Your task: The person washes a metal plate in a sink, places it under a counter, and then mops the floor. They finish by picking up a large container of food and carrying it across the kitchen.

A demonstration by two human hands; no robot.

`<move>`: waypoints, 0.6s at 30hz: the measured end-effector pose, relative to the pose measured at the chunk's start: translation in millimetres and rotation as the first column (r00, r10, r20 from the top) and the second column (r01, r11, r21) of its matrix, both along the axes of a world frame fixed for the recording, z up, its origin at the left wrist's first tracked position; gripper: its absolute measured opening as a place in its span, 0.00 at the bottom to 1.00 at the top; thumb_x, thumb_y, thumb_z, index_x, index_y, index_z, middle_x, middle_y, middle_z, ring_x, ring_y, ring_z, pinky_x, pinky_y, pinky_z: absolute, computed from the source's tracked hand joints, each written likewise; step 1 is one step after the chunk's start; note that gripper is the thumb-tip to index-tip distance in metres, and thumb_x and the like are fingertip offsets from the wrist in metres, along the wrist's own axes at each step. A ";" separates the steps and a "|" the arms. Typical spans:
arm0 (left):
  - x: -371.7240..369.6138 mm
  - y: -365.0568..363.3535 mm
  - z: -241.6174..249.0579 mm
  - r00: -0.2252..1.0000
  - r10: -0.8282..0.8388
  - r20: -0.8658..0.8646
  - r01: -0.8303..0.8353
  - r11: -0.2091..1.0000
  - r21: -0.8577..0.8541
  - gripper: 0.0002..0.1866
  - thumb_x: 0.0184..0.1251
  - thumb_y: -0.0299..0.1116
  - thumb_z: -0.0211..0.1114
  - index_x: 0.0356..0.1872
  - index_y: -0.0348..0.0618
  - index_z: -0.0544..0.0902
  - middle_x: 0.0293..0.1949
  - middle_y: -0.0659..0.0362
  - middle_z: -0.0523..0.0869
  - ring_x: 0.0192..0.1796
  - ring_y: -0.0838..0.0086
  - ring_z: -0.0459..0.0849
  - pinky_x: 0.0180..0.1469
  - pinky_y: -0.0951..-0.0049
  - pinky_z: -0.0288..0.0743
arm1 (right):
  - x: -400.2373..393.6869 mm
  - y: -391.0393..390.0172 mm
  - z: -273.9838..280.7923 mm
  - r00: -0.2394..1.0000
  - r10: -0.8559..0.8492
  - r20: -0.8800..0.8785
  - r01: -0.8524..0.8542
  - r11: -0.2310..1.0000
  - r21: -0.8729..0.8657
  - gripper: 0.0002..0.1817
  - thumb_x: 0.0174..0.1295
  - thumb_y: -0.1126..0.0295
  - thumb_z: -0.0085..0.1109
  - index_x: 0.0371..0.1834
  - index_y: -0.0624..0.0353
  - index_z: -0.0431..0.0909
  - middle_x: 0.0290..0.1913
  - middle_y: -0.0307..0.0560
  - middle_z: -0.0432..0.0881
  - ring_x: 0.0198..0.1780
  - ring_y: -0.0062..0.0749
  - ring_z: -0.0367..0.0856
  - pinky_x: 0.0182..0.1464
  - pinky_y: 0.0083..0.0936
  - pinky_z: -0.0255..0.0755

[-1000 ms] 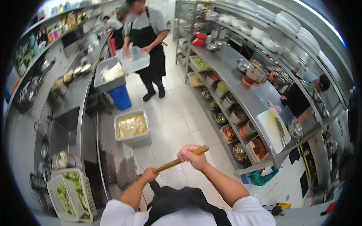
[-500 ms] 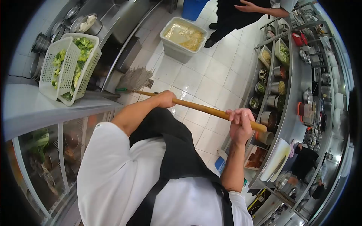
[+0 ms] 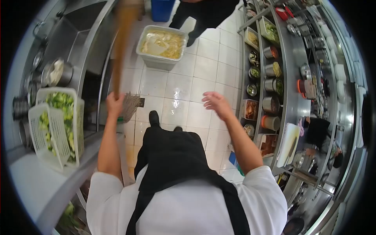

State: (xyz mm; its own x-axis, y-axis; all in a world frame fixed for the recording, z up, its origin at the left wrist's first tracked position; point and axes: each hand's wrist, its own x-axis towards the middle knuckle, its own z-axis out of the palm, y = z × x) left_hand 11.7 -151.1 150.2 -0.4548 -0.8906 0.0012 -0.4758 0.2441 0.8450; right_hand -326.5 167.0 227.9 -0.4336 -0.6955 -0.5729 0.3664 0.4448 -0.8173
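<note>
Head view: the broom (image 3: 122, 58) stands nearly upright at the left, its wooden handle blurred, its bristles (image 3: 131, 105) resting on the white tiled floor (image 3: 176, 105) beside the steel bench (image 3: 84, 70). The left hand (image 3: 114, 104) is clenched around the lower handle; the right hand (image 3: 216, 104) hangs free above the tiles, fingers spread and grasping nothing. To sweep well, a second grip higher on the handle would likely steady the stroke — short pulls, bristles flat. Edges: the white basket of greens (image 3: 58, 125) sits close by the left elbow, and a grey tub (image 3: 160, 46) stands on the floor ahead. Open room runs down the aisle between the bench and the shelving (image 3: 270, 78).
</note>
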 end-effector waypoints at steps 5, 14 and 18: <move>32.0 -31.2 -20.7 0.968 0.176 -0.177 -0.139 0.969 0.205 0.16 0.67 0.31 0.63 0.21 0.45 0.67 0.20 0.70 0.66 0.25 0.86 0.65 0.27 0.78 0.61 | -11.3 -47.3 -166.3 0.972 -0.129 0.197 0.104 0.986 0.134 0.14 0.63 0.66 0.59 0.49 0.59 0.78 0.38 0.42 0.84 0.33 0.25 0.80 0.32 0.21 0.75; 25.8 -28.7 -19.0 0.966 0.121 -0.230 -0.072 0.976 0.207 0.16 0.67 0.28 0.59 0.21 0.45 0.63 0.22 0.65 0.68 0.27 0.83 0.65 0.32 0.81 0.59 | -131.6 -234.3 -394.5 0.877 -0.460 0.137 0.447 0.887 0.118 0.15 0.61 0.66 0.55 0.49 0.58 0.76 0.40 0.45 0.81 0.33 0.34 0.80 0.27 0.28 0.74; 23.5 -28.9 -12.8 0.969 0.123 -0.216 -0.090 0.984 0.156 0.15 0.67 0.31 0.58 0.21 0.46 0.64 0.21 0.64 0.66 0.27 0.78 0.64 0.36 0.75 0.62 | -175.1 -284.7 -436.6 0.889 -0.434 0.147 0.413 0.898 0.151 0.14 0.60 0.64 0.59 0.46 0.58 0.76 0.36 0.44 0.77 0.32 0.34 0.79 0.25 0.29 0.74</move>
State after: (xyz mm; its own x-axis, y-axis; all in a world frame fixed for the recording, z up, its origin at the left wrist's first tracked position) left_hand 35.2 -180.0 137.4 -0.3601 -0.9320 -0.0401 -0.2873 0.0699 0.9553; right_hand -501.6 -117.7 -208.7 -0.5592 -0.3944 -0.7292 0.6712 0.3009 -0.6774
